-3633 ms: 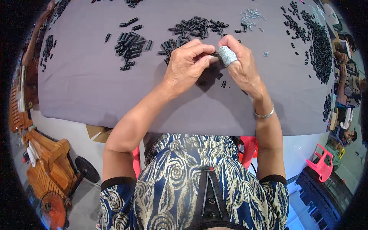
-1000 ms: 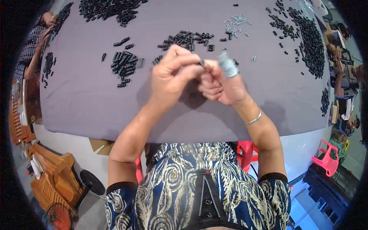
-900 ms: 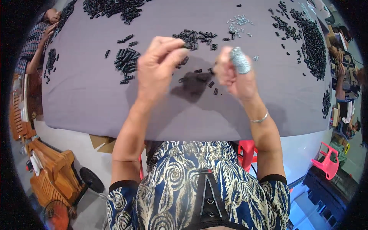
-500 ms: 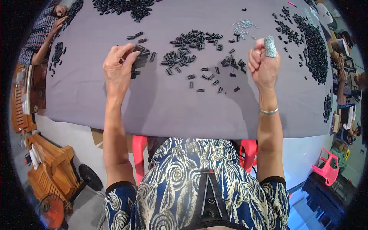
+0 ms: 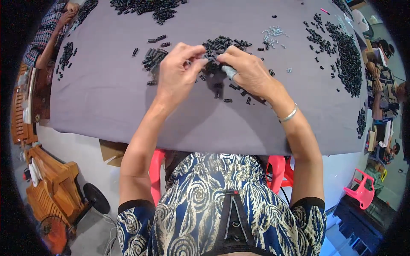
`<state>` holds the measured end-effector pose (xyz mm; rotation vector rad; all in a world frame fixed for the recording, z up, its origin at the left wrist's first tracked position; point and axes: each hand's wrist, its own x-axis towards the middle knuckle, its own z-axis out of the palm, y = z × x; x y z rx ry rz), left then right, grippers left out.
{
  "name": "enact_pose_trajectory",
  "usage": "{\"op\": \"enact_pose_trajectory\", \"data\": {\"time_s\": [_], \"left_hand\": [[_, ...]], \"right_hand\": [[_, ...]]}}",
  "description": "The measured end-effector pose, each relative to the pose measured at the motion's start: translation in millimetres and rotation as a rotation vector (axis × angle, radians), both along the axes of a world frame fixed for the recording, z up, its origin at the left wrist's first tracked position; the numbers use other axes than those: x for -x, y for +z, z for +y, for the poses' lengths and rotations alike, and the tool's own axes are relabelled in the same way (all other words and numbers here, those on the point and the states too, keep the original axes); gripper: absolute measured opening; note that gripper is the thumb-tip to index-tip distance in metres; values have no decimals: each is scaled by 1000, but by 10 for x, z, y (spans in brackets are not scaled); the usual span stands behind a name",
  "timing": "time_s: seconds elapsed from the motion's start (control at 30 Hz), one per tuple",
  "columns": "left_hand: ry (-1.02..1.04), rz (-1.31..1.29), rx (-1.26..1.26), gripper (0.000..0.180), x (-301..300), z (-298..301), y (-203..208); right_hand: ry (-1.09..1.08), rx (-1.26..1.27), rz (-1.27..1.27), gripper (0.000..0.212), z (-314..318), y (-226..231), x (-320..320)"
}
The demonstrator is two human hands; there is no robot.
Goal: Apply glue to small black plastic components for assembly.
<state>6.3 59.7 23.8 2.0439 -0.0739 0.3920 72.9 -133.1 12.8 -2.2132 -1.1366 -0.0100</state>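
My left hand point(image 5: 181, 71) and my right hand point(image 5: 248, 71) meet over the middle of the table, fingertips almost touching. Both are closed in a pinch. Dark shapes show between the fingertips, but I cannot tell a held piece from those behind. A pale grey wrap point(image 5: 229, 71) covers a digit of my right hand. Behind the hands lies a heap of small black cylindrical pieces point(image 5: 222, 42). Beside my left hand is a smaller black pile point(image 5: 153, 59). One blurred black piece point(image 5: 218, 90) shows below the fingertips. Small clear pieces point(image 5: 273, 34) lie scattered beyond my right hand.
Large black heaps lie at the far left point(image 5: 147, 7) and the right point(image 5: 348, 59) of the grey tablecloth point(image 5: 106, 98). Another person's arm point(image 5: 49, 47) reaches in at the left. A wooden chair point(image 5: 55, 179) and a pink plastic stool point(image 5: 361, 187) stand beside the table.
My left hand has moved right from the left black pile to the middle. My right hand has swung inward to meet it, turning its wrapped digit down.
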Motion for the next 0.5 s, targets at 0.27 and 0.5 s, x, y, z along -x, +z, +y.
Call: {"op": "enact_pose_trajectory", "data": {"time_s": [0.27,0.5], "left_hand": [[-83,72,32,21,-71,-212,-43],[-295,-88,-18,24,-106,-412,-45]], "right_hand": [[-1,72,-64,18,4,7,-104],[-127,-113,75,12,-263,189,54]]}}
